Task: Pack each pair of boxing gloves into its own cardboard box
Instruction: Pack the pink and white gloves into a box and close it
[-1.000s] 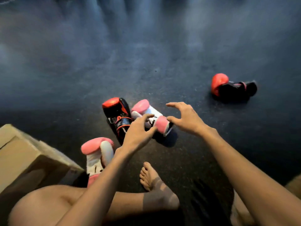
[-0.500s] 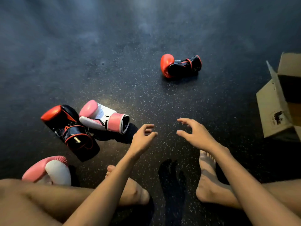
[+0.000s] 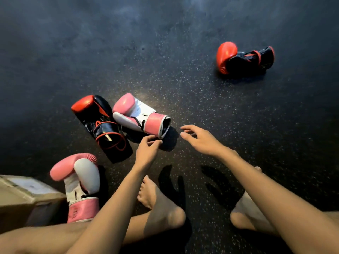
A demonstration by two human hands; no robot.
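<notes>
A pink and white boxing glove (image 3: 139,116) lies on the dark floor, cuff toward me. Beside it on the left lies a red and black glove (image 3: 100,125). A second pink and white glove (image 3: 80,184) stands near my left leg, next to a cardboard box (image 3: 22,198) at the left edge. The other red and black glove (image 3: 244,58) lies apart at the upper right. My left hand (image 3: 146,153) hovers just below the pink cuff, fingers loosely curled, holding nothing. My right hand (image 3: 200,140) reaches toward the same cuff with fingers spread, empty.
Dark speckled rubber floor (image 3: 165,61) stretches all around. My bare legs and feet (image 3: 159,204) cross the bottom of the view, with hand shadows on the floor between them.
The view swung back left: the right box left the frame and the left box reappeared. Both hands moved closer to the pink glove's cuff.
</notes>
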